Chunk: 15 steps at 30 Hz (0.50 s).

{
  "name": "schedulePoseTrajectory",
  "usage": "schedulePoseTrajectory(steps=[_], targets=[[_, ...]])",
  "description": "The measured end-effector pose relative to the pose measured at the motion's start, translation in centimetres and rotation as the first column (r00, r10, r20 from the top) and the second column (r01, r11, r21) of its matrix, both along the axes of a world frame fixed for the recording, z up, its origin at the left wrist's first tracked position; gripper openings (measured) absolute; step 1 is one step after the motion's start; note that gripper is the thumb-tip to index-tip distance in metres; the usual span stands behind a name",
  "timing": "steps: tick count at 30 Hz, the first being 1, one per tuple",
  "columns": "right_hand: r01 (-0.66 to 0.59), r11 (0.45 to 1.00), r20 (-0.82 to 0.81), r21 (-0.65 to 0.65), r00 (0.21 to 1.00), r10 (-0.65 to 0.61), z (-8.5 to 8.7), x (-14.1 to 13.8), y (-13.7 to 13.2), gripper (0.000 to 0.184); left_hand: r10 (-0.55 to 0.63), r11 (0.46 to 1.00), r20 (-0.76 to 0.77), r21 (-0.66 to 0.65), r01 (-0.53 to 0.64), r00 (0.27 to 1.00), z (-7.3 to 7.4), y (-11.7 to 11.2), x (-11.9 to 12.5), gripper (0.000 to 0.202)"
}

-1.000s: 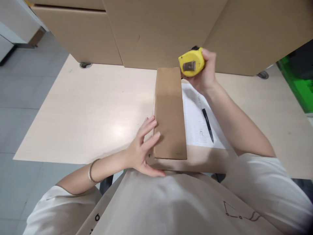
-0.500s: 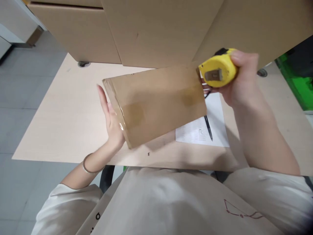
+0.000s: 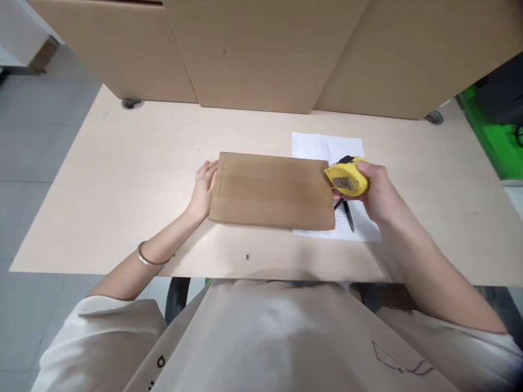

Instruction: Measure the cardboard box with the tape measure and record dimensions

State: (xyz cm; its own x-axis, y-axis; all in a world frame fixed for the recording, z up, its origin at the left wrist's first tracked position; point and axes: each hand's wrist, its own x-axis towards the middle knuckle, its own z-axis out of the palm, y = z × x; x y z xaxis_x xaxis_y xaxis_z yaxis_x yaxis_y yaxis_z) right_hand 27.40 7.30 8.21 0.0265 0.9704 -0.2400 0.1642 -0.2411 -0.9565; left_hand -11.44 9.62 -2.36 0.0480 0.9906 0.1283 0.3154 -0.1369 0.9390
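A brown cardboard box [image 3: 273, 193] lies level in front of me over the table's middle, its long side running left to right. My left hand [image 3: 203, 188] grips its left end, with the fingertips partly hidden behind the edge. In my right hand [image 3: 373, 182] is a yellow and black tape measure [image 3: 347, 177], metal clip facing up, held close against the box's right end. Some right fingers reach under the tape measure towards the box. Beneath the box's right part is a printed sheet of paper [image 3: 355, 147], with a black pen [image 3: 348, 216] on it.
Large cardboard boxes [image 3: 261, 54] stand along the back of the pale wooden table [image 3: 134, 218]. Round cable holes [image 3: 133, 103] sit near both back corners. A green object [image 3: 500, 147] is beyond the table's right edge.
The box has come down and turned from tilted to level, showing a different face. Both hands moved with it, the right one still holding the tape measure. More of the paper shows.
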Motion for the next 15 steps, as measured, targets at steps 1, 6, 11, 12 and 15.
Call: schedulePoseTrajectory(steps=[1,6,11,12,15], targets=[[-0.015,1.000,0.029,-0.014,0.999,0.015,-0.2,0.3,0.2,0.034,0.028,0.999,-0.034,-0.015,-0.028,0.999,0.2,0.2,-0.1,0.065],[0.046,0.999,0.187,-0.028,0.981,-0.040,0.7,1.4,1.5,0.030,0.119,0.982,0.127,-0.161,-0.098,0.985,2.0,0.6,1.0,0.080],[-0.186,0.982,0.229,0.015,0.957,0.178,3.4,-3.3,3.5,0.023,-0.036,0.974,0.286,-0.206,0.098,0.958,1.9,1.1,1.9,0.103],[-0.271,0.963,0.221,-0.003,0.939,0.265,3.9,-5.1,4.0,0.028,-0.061,0.972,0.298,-0.201,0.125,0.953,1.6,1.3,1.9,0.108],[-0.494,0.869,0.251,-0.041,0.836,0.488,5.2,-11.4,5.7,0.040,-0.103,0.983,0.342,-0.111,0.149,0.934,1.0,1.5,1.9,0.108]])
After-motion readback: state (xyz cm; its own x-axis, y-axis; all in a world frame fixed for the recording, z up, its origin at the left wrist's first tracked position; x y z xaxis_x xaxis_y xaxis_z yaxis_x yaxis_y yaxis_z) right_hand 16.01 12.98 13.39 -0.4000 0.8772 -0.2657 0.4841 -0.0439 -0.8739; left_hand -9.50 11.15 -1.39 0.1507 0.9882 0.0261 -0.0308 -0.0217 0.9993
